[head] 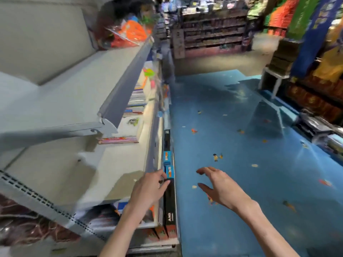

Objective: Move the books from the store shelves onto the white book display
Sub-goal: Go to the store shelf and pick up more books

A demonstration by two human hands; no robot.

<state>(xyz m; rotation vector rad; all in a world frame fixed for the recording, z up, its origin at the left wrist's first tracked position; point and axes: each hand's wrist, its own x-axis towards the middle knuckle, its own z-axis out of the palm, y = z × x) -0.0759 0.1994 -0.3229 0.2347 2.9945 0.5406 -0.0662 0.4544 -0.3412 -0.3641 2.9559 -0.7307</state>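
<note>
Books (168,204) on edge — left grip (148,190) touching them.

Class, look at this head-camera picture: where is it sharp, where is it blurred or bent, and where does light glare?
Head view: the hands, left and right, are fairly sharp; the far shelves and the orange toys are smeared by blur; the grey shelf edge leans and curves from wide-angle distortion; the blue floor carries pale glare near the white table.
</note>
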